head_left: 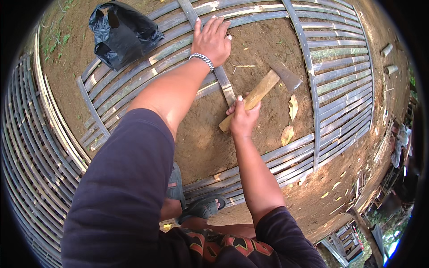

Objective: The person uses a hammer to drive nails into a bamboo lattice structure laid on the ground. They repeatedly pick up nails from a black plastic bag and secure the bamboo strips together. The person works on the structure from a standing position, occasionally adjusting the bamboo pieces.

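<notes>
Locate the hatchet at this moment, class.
In the head view, the hatchet is right of centre, gripped by the person's right hand, its blade just above a dry yellow leaf.

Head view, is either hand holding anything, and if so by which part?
The right hand holds an axe by its wooden handle, near the butt end. The left hand lies over a bamboo crosspiece; whether it grips is unclear.

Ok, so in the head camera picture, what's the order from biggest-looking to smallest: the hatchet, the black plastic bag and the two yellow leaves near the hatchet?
1. Black plastic bag
2. Hatchet
3. Upper yellow leaf and lower yellow leaf: they look too alike to rank.
</notes>
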`<action>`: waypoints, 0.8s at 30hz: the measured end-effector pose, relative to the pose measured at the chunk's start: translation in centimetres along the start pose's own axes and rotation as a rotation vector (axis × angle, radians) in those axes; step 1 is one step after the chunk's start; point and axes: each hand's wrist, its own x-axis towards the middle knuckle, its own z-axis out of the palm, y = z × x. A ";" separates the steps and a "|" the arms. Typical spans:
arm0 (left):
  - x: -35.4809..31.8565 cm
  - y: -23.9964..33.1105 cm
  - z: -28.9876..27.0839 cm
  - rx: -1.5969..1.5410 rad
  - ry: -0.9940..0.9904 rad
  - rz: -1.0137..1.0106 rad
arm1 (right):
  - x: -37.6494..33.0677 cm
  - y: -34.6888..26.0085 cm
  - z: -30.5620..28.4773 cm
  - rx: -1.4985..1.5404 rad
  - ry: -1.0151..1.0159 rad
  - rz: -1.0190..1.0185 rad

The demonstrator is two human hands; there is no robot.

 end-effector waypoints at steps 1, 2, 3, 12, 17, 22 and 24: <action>-0.2 -0.1 -0.1 -0.043 -0.001 0.004 | 0.0 -0.1 0.1 -0.015 0.002 -0.011; 0.1 -0.1 -0.3 -0.083 0.004 0.010 | 0.1 -0.3 0.3 -0.029 0.014 -0.013; -0.3 0.1 -0.6 -0.133 0.074 0.059 | 0.1 -0.5 0.5 -0.044 0.026 -0.014; -4.1 6.2 -3.9 0.113 -0.413 0.046 | -0.4 0.0 0.3 -0.202 0.085 -0.074; -4.6 6.6 -3.3 0.157 -0.361 0.058 | -0.8 -0.7 0.3 -0.208 0.088 -0.077; -4.6 7.1 -3.0 0.207 -0.370 0.041 | -0.3 0.5 -0.1 -0.283 0.109 -0.094; -4.4 7.6 -3.0 0.220 -0.385 0.056 | 0.5 2.3 -0.7 -0.305 0.129 -0.142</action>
